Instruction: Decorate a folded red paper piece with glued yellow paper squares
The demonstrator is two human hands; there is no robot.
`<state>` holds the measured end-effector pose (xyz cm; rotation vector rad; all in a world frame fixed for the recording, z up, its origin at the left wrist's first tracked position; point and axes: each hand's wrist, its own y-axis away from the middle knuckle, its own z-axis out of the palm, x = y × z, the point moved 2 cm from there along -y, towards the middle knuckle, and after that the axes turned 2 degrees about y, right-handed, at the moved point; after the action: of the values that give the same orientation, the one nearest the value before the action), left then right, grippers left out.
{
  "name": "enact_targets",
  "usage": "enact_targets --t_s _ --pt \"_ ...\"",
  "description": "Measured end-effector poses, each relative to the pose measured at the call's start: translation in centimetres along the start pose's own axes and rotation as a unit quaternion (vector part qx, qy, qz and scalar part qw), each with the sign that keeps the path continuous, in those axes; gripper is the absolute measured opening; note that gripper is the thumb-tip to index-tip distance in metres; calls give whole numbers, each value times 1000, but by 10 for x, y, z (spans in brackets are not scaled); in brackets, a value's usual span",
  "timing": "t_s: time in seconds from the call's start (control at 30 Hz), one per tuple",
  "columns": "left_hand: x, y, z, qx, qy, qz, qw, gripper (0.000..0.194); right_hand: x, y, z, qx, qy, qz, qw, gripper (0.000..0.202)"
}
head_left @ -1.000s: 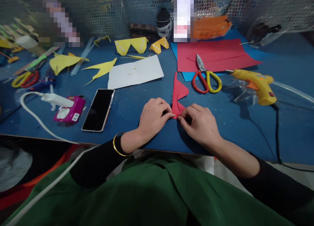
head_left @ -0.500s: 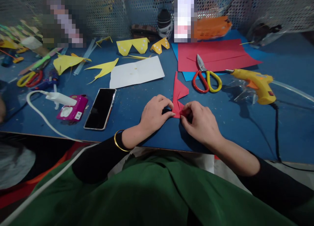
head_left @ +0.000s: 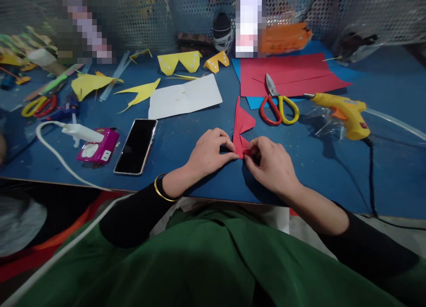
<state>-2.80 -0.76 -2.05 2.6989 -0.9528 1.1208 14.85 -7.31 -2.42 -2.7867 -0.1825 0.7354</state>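
Note:
A folded red paper cutout (head_left: 244, 120) lies on the blue table in front of me, its long straight edge on the left and angular flaps on the right. At its near left corner, the thumb and fingers of my left hand (head_left: 209, 151) are closed on the paper. My right hand (head_left: 273, 161) pinches the near right flap between thumb and forefinger. Just beyond my right hand rest scissors (head_left: 278, 109) with one red and one yellow handle. A white sheet of paper (head_left: 184, 97) lies beyond my left hand.
A yellow glue gun (head_left: 346, 112) lies at right with its black cord. Red sheets (head_left: 286, 72) are at the back. At left are a phone (head_left: 136, 146), a purple power adapter (head_left: 99, 145) and yellow paper scraps (head_left: 143, 93). Yellow paper glasses (head_left: 179, 62) stand behind.
Both hands stay on the near end of the red paper, with barely any finger movement. The whole view has shifted slightly.

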Motion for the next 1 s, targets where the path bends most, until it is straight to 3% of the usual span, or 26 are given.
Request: enact_targets --t_s 0.23,0.33,0.43,0.63,1.0 --pt "5 1 3 7 -22 -23 999 14 3 -1 1 -6 -17 5 1000 11" --pt "6 1 4 2 -33 -26 999 14 4 3 -3 19 -20 -5 1000 12" --pt "6 2 4 6 -38 -19 999 13 -1 11 -10 52 11 -77 996 18" --pt "-2 -1 1 -21 -4 7 1000 5 -16 28 -6 37 97 -228 968 33" --pt "-2 1 -1 -26 -1 9 1000 1 -22 37 -5 47 232 -301 924 36"
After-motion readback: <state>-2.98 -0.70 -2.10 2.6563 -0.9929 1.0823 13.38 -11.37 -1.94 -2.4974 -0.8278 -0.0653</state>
